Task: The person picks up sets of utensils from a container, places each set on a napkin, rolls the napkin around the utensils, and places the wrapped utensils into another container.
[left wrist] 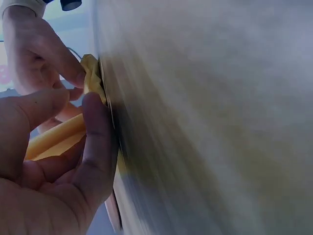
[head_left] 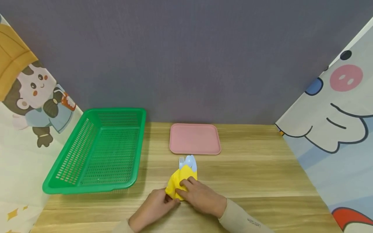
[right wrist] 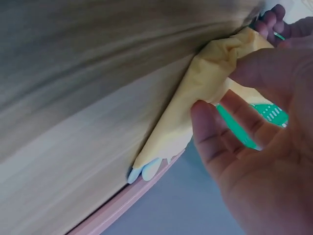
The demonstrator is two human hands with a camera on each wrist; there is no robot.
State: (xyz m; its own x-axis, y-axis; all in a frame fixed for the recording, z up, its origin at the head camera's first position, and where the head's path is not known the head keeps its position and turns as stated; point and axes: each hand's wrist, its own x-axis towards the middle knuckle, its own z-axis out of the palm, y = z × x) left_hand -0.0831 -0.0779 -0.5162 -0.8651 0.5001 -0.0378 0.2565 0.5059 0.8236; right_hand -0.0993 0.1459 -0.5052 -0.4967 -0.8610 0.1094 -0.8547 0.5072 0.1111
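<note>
Here, left hand (head_left: pixel 157 203) and right hand (head_left: pixel 203 196) pinch creased yellow cloth (head_left: pixel 175 182) (smooth cutlery (head_left: pixel 189 161) protruding).

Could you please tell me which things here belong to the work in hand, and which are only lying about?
In use, it seems:
yellow cloth, partly covering the cutlery
fork
spoon
probably a knife

Apparently just lying about:
pink tray, untouched
green basket, untouched

A creased yellow napkin (head_left: pixel 181 175) lies mid-scene — folded round a pale blue fork (head_left: pixel 182 163), spoon (head_left: pixel 189 160) and knife (head_left: pixel 194 165), left to right — heads poking out the far end.
</note>
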